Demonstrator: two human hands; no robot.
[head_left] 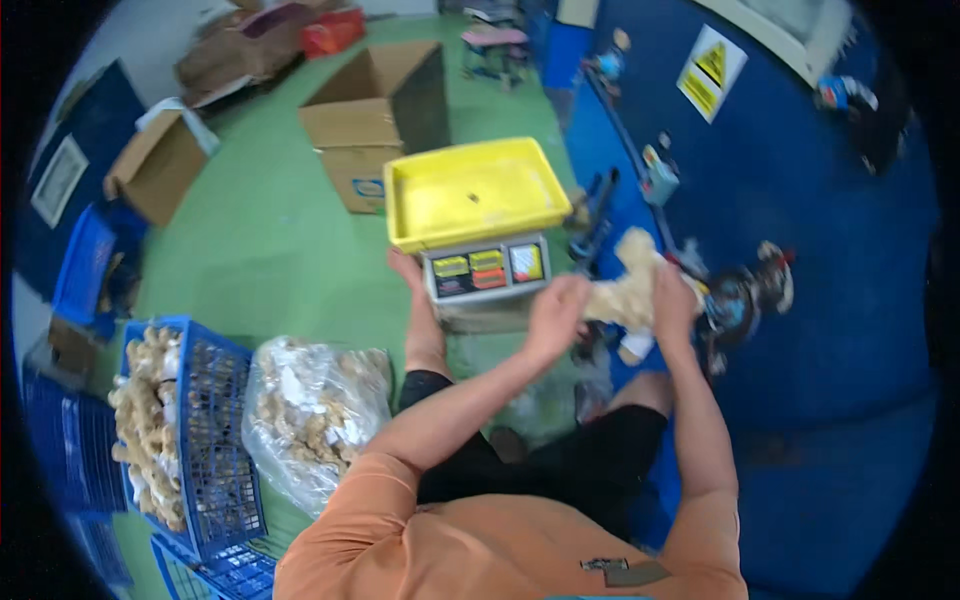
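A beige plush toy point(632, 283) with lobed limbs and a white patch at its lower end is held between my hands, in front of a blue machine. My left hand point(560, 317) is closed on its left end. On its right side, my right hand point(674, 298) grips it with the fingers wrapped round. Just left of the toy stands a grey digital scale point(487, 270) topped by a yellow tray point(470, 195) with a small dark speck in it. The picture is slightly blurred, so the toy's details are unclear.
The blue machine point(790, 440) with fittings point(735, 300) fills the right side. At lower left are a blue crate point(215, 440) heaped with beige plush pieces and a clear plastic bag point(315, 410) of similar ones. An open cardboard box point(350, 125) stands behind the scale.
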